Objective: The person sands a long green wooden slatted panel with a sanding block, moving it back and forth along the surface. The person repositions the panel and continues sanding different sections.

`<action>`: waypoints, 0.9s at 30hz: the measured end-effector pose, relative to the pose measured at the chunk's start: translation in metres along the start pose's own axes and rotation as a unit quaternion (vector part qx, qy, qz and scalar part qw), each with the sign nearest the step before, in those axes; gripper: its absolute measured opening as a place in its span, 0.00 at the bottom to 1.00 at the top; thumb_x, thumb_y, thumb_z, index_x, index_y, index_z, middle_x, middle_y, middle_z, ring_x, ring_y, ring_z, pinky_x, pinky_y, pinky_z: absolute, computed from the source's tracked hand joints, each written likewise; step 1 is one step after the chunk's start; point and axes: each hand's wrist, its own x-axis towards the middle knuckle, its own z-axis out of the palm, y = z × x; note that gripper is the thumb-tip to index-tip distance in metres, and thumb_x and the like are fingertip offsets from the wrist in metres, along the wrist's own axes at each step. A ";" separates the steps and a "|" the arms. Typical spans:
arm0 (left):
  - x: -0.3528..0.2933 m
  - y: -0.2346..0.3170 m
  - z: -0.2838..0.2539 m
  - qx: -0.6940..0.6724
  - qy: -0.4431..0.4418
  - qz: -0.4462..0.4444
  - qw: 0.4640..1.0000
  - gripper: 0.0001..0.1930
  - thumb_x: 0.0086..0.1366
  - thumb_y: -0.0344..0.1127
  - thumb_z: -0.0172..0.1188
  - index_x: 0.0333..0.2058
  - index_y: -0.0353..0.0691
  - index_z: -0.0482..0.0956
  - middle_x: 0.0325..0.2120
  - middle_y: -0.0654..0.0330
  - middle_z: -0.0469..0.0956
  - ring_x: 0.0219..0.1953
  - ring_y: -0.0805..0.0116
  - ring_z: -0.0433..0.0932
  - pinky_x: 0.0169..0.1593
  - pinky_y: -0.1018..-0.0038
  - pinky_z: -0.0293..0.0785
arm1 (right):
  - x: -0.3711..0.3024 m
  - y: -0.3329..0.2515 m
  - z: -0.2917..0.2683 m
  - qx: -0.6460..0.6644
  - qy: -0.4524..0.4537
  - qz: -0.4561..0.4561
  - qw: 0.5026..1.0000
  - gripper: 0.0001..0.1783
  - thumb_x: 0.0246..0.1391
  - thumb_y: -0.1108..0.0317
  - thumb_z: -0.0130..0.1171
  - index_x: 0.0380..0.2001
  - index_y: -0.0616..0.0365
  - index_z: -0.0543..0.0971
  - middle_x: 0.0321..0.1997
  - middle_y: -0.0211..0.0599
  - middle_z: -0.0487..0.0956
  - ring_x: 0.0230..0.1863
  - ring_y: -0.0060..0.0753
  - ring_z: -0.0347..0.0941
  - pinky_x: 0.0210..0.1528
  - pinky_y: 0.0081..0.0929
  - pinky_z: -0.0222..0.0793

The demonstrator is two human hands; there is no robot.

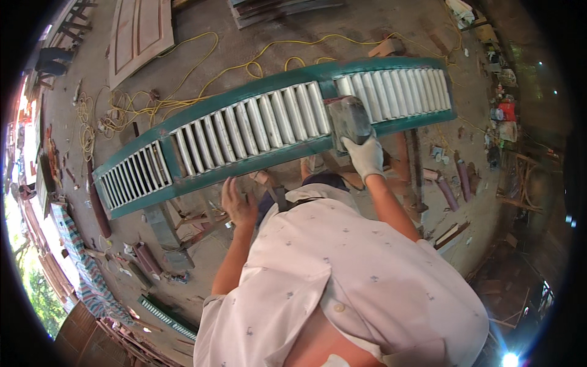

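A long green wooden shutter frame (251, 160) with pale slats in three sections lies across in front of me. My right hand (365, 156), in a pale work glove, is closed around the rear end of a dark, dusty power sander (351, 118). The sander rests on the green crosspiece between the middle and right slat sections. My left hand (239, 205) is bare, with its fingers stretched toward the near edge of the frame. Whether its fingertips touch that edge, I cannot tell.
Supports, among them a grey block (161, 224), stand under the frame. A yellow cable (269, 46) winds over the floor beyond it. A wooden door panel (142, 38) lies at the far left. Another green slatted piece (168, 317) is at lower left.
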 end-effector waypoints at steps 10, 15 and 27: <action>0.021 0.040 0.030 0.189 -0.265 0.097 0.941 0.48 0.70 0.50 0.61 0.82 0.41 0.50 0.85 0.56 0.41 0.86 0.45 0.36 0.79 0.26 0.29 | 0.118 -0.066 -0.016 0.140 -0.217 0.000 0.966 0.35 0.53 0.63 0.80 0.60 0.68 0.80 0.56 0.46 0.88 0.56 0.42 0.84 0.61 0.37 0.77; 0.031 0.039 0.014 0.173 -0.275 0.107 0.940 0.44 0.73 0.46 0.59 0.83 0.50 0.52 0.85 0.64 0.44 0.86 0.50 0.39 0.79 0.25 0.30 | 0.184 -0.111 -0.028 0.078 -0.259 -0.203 0.941 0.48 0.47 0.65 0.81 0.72 0.61 0.72 0.67 0.49 0.83 0.67 0.44 0.79 0.70 0.36 0.72; 0.047 0.044 -0.037 -0.053 -0.003 -0.046 0.998 0.34 0.64 0.36 0.72 0.68 0.44 0.74 0.63 0.51 0.79 0.66 0.47 0.77 0.74 0.37 0.61 | 0.216 -0.216 0.033 -0.293 -0.314 -0.430 0.794 0.51 0.44 0.52 0.81 0.73 0.37 0.73 0.65 0.48 0.84 0.67 0.54 0.79 0.68 0.47 0.75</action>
